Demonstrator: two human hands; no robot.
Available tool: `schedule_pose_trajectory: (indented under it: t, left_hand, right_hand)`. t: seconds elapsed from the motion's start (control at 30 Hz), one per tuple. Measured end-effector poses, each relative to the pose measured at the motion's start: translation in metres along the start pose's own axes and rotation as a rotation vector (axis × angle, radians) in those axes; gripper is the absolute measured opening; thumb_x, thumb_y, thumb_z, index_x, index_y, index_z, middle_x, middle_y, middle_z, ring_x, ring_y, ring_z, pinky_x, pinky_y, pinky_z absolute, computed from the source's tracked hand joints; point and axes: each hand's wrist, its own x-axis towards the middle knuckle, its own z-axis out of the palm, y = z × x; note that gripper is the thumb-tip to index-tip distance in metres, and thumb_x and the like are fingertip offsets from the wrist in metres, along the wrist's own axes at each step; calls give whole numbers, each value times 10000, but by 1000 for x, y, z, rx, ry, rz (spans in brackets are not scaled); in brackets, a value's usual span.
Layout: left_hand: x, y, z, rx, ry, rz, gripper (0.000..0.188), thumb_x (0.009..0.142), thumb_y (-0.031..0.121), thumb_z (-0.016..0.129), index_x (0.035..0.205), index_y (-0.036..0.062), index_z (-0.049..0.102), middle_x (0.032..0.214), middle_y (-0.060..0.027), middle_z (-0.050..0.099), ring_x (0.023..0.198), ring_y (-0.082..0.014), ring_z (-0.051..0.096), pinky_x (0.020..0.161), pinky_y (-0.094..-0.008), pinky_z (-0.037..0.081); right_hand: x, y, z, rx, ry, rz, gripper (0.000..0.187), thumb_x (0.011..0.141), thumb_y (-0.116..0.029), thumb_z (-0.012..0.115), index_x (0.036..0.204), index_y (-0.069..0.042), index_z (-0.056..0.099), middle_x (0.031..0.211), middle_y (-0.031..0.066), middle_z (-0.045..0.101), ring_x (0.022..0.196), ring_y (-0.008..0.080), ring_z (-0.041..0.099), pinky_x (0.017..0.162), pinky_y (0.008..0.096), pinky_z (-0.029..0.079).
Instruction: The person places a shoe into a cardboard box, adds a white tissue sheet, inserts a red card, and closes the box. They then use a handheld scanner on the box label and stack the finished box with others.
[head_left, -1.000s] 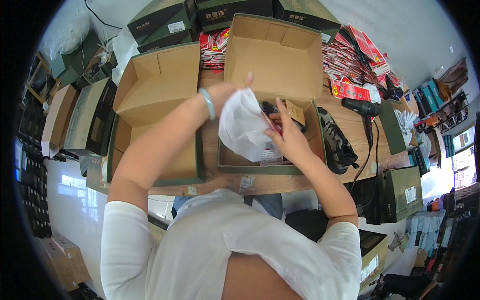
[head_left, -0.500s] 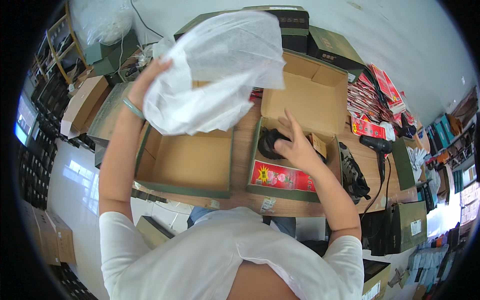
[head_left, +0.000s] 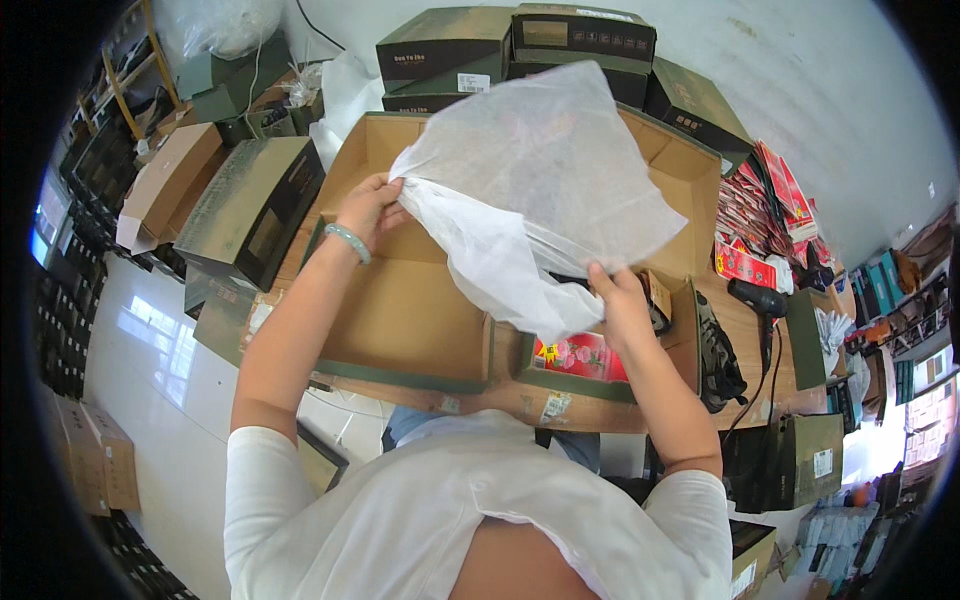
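Note:
A thin white sheet of wrapping tissue point(head_left: 545, 165) is stretched over two open shoe boxes. My left hand point(head_left: 372, 207), a pale bangle on its wrist, is closed on the sheet's left edge. Thumb and fingers of my right hand point(head_left: 622, 302) pinch its lower right edge. Under my left arm, the left shoe box point(head_left: 395, 325) shows a bare brown inside. Beneath the sheet stands the right shoe box point(head_left: 683, 325), with a red printed packet point(head_left: 580, 353) at its near side. The sheet hides most of what else lies in that box.
Closed dark green shoe boxes point(head_left: 445, 50) are stacked at the back. To the right lie a dark sneaker point(head_left: 718, 355), a black hair dryer point(head_left: 757, 297) and a pile of red packets point(head_left: 765, 205). Another shoe box point(head_left: 250, 210) stands at the left.
My left hand has brought the sheet down and to the right. My right hand, open over the right box before, now grips the sheet's edge. The sheet covers more of that box.

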Motion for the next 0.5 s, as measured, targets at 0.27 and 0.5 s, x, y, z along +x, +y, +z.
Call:
schedule_pose_trajectory:
  t: [0.27,0.5]
  left_hand:
    - [-18,-37,71,63,-144,-320,330,1004,280,503,1208,28,566,1166,-95,628,1027,-174,612,873,-343,514]
    - [4,-26,71,-113,-725,-377,507,990,349,494,1376,21,474,1353,-130,551,1202,-216,562,970,-392,475]
  right_hand:
    - [26,-50,-61,202,219,-109,308,915,-277,555,1153,-82,567,1084,43,611,984,195,594,872,331,460]
    - [128,-111,-52,242,310,-438,198,988,-120,395,1133,-37,501,1076,125,597,997,244,608,874,375,506]
